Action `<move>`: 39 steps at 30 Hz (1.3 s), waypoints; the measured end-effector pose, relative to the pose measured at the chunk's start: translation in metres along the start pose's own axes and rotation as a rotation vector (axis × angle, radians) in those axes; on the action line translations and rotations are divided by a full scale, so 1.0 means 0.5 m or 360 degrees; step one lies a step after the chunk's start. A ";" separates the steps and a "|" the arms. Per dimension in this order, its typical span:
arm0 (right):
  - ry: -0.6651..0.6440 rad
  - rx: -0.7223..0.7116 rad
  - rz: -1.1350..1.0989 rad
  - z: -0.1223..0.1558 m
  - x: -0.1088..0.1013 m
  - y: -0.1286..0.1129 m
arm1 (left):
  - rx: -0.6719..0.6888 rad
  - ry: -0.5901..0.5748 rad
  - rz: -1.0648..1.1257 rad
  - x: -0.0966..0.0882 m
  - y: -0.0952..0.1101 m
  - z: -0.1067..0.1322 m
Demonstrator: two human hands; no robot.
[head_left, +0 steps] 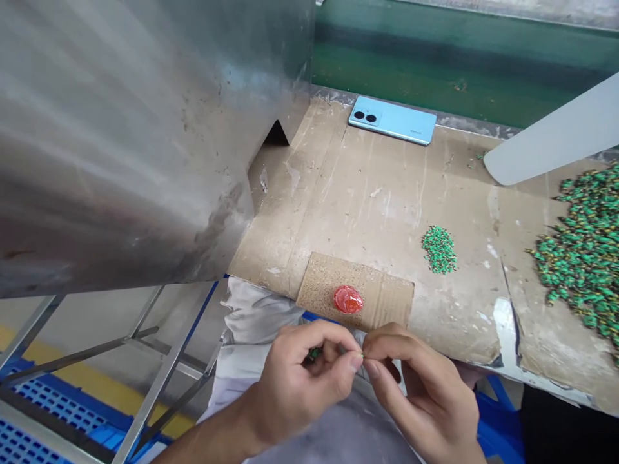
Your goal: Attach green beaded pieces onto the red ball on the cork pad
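Observation:
My left hand point(314, 370) is closed, thumb and forefinger pinched together, with several small dark green pieces point(313, 354) showing inside the curled fingers. A tiny yellow-green tip point(362, 355) peeks out at its fingertips. Right there, my right hand point(418, 380) meets it in a pinch; what its fingers grip is too small to make out. Just beyond both hands, a shiny red-orange oval object point(348, 299) rests on a small piece of cardboard point(391, 299). A little pile of green pieces point(439, 249) lies farther off to the right.
A large heap of green and dark pieces point(585, 251) covers the table's right side. At the back lie a light blue phone point(394, 120) and a slanting white tube point(556, 132). A big metal housing point(145, 142) blocks the left. Cardboard point(367, 193) covers the tabletop.

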State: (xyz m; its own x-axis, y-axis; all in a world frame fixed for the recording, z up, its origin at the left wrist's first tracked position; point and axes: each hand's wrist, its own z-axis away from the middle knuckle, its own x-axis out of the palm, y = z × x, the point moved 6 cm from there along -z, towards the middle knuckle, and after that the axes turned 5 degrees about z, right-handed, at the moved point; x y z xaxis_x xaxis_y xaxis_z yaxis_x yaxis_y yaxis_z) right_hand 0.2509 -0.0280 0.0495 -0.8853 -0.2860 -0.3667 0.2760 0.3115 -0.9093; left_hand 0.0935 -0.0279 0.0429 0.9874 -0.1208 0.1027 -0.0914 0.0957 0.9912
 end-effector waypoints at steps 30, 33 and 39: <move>0.0003 -0.0053 0.0853 -0.068 -0.014 -0.001 | -0.0521 0.0255 0.1376 -0.089 -0.036 -0.001; 0.0026 -0.0048 0.0802 -0.066 -0.023 -0.002 | -0.0581 0.0236 0.1349 -0.083 -0.038 -0.001; 0.0151 -0.0038 0.0833 -0.041 -0.057 0.005 | -0.0574 0.0186 0.1301 -0.082 -0.035 0.002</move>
State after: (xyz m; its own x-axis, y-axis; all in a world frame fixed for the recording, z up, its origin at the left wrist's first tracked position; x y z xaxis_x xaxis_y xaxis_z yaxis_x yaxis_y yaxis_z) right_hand 0.2694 -0.0004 0.0615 -0.6617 -0.0041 -0.7498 0.6822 0.4116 -0.6043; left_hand 0.0543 -0.0258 0.0216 0.6406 0.2206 0.7355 -0.7442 0.4144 0.5239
